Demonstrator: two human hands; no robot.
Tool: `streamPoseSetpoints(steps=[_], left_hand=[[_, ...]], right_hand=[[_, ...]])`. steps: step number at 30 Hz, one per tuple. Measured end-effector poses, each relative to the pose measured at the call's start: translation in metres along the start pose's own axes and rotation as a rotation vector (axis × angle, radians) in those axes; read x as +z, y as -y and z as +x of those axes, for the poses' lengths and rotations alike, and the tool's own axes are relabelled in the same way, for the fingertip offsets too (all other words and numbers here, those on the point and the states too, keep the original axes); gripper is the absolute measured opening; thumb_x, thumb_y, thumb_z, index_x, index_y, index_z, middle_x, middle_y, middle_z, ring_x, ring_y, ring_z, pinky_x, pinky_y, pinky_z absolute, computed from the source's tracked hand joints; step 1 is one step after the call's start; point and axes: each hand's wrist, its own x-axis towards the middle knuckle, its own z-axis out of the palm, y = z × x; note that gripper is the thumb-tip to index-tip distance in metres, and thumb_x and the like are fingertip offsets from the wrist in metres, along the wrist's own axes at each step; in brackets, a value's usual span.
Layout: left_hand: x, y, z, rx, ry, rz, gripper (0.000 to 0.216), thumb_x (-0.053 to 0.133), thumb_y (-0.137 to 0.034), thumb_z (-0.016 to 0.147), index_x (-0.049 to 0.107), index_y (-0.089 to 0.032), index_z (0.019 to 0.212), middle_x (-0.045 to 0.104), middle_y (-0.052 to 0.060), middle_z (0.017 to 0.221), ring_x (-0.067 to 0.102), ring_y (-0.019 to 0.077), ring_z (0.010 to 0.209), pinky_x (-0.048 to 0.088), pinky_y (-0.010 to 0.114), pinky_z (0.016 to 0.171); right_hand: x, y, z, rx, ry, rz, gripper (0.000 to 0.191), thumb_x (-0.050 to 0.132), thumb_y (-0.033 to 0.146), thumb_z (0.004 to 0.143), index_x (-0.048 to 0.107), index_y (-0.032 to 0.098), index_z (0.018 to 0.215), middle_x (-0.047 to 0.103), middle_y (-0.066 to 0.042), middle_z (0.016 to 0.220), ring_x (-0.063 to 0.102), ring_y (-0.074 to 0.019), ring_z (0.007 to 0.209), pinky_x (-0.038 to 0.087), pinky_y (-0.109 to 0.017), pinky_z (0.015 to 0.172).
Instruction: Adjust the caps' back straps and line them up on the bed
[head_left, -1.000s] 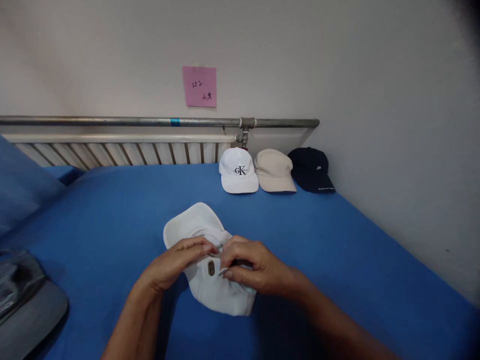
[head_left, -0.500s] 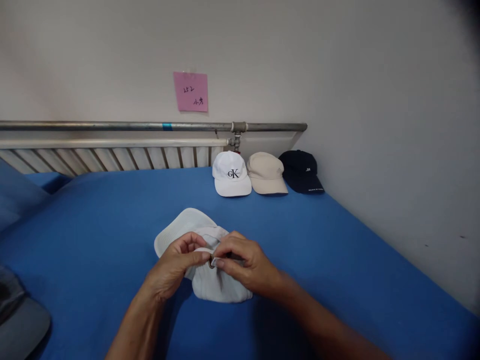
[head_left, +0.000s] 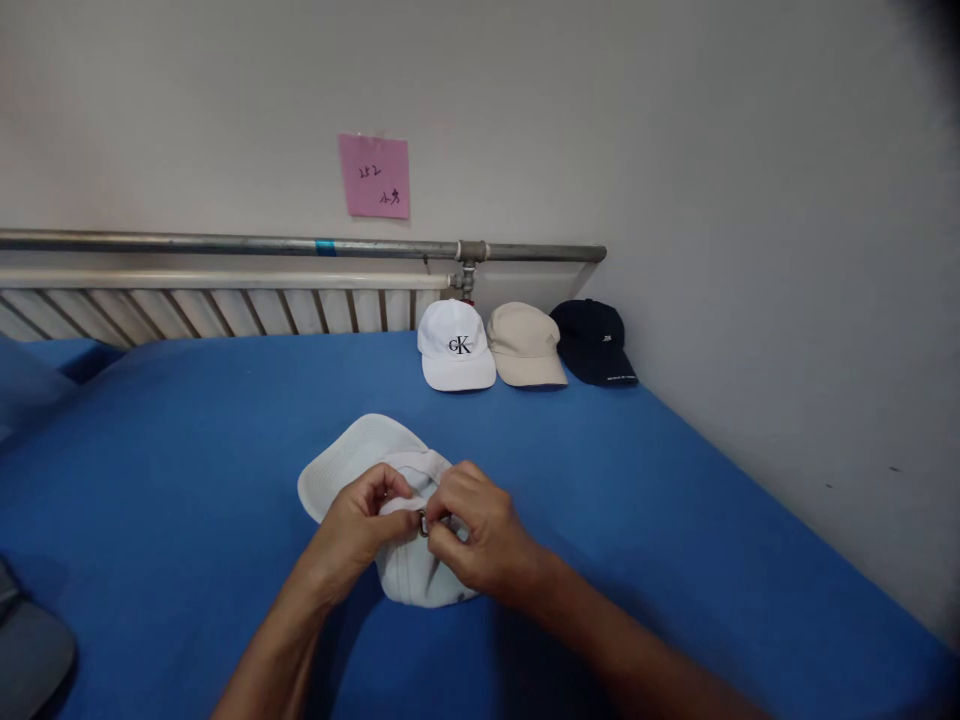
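Observation:
A white cap (head_left: 352, 458) lies on the blue bed sheet (head_left: 195, 420) in front of me, brim pointing away to the left. My left hand (head_left: 358, 525) and my right hand (head_left: 474, 530) both pinch the back of this cap, where a small metal buckle (head_left: 423, 523) shows between my fingertips. Both hands are closed on the cap's strap and fabric. My fingers hide most of the strap.
Three caps stand in a row by the far wall: a white cap with a black logo (head_left: 455, 345), a beige cap (head_left: 524, 345) and a dark navy cap (head_left: 594, 343). A grey item (head_left: 30, 655) lies at the lower left. A radiator (head_left: 225, 305), a pipe and a pink note (head_left: 374, 176) are behind.
My hands drew closer together on the back of the white cap and bunched the fabric, covering more of the buckle. The view shifted right, so the grey item slid towards the left edge.

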Motion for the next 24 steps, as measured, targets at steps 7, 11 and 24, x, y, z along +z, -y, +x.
streamPoseSetpoints(steps=[7,11,24], left_hand=[[0.003,-0.002,-0.002,0.021,-0.014,0.052,0.023,0.072,-0.015,0.061,0.053,-0.018,0.073,0.054,-0.004,0.066,0.047,0.0107,0.063,0.037,0.022,0.057],[0.004,-0.001,-0.004,0.039,0.009,0.059,0.018,0.07,-0.018,0.065,0.055,-0.018,0.077,0.056,-0.003,0.07,0.049,0.0117,0.065,0.038,0.022,0.059],[0.0,0.0,-0.001,0.026,-0.051,-0.006,0.021,0.073,-0.018,0.061,0.056,-0.017,0.073,0.056,-0.004,0.067,0.049,0.01,0.061,0.038,0.022,0.058]], right_hand=[[0.003,0.002,-0.001,-0.023,0.035,-0.109,0.018,0.048,0.005,0.068,0.042,0.021,0.062,0.049,0.0,0.062,0.043,-0.0149,0.064,0.039,-0.03,0.068],[0.004,0.001,-0.001,0.02,0.009,-0.13,0.019,0.049,0.004,0.067,0.042,0.021,0.062,0.05,0.0,0.062,0.043,-0.0152,0.065,0.038,-0.031,0.069],[-0.009,-0.006,0.002,0.071,0.123,0.11,0.007,0.059,0.015,0.081,0.057,0.02,0.078,0.06,-0.001,0.079,0.054,-0.0161,0.081,0.044,-0.032,0.079]])
